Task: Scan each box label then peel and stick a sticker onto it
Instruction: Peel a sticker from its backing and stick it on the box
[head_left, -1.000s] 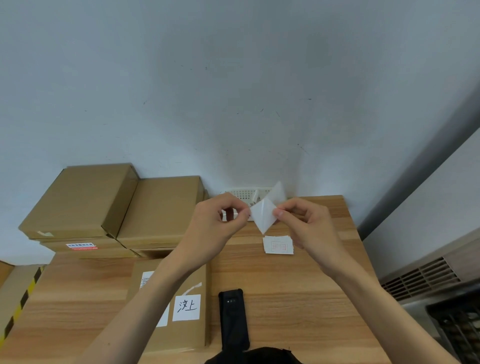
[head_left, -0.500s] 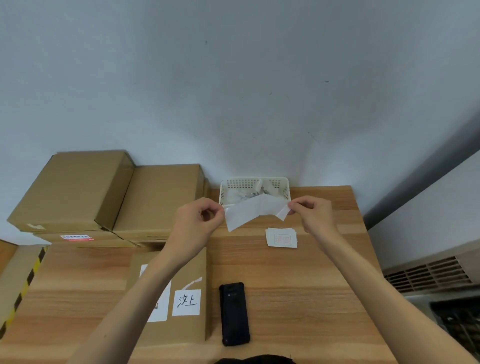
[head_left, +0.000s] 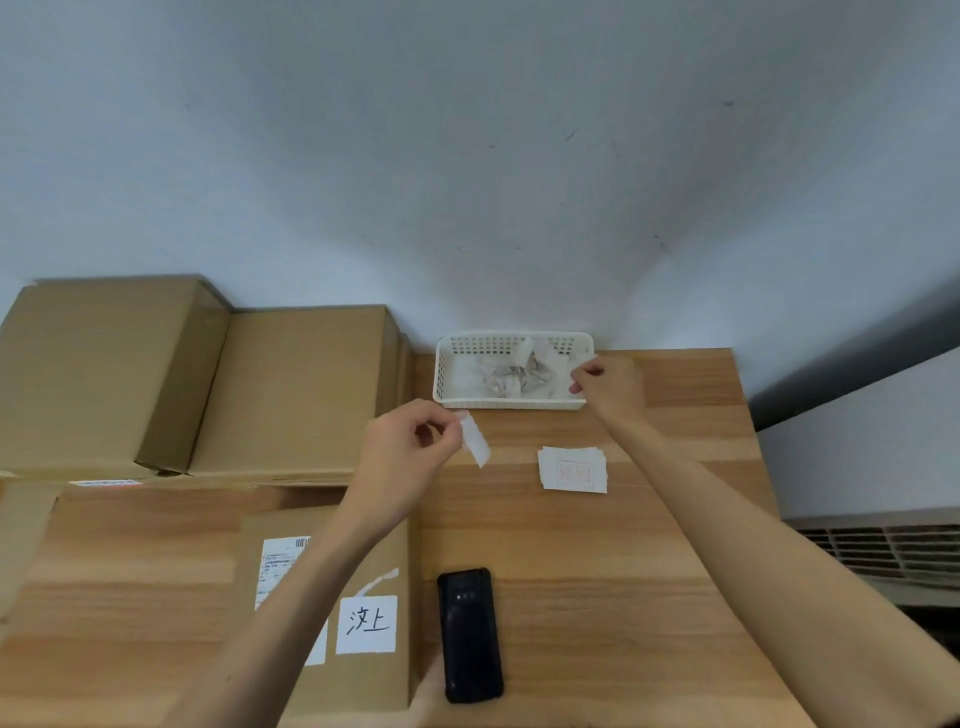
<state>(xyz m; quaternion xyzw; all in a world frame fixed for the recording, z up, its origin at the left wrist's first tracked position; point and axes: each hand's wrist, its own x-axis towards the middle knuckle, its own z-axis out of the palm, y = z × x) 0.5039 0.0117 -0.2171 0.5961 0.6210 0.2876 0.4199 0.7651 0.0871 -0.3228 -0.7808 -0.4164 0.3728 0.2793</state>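
sticker (head_left: 475, 445) pinched in left hand (head_left: 402, 454)

Left hand (head_left: 402, 452) pinching sticker (head_left: 475, 446), right hand (head_left: 608, 387) at basket (head_left: 441, 374) rim, scanner (head_left: 470, 634) on table (head_left: 623, 597)

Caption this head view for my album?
Left hand pinches a peeled sticker; right hand reaches the scrap basket.

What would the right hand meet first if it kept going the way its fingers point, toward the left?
Most likely the white basket: the right hand hovers at its right end, fingertips pointing left over the rim, so the crumpled paper scraps inside come next. Its height above the rim is hard to judge.
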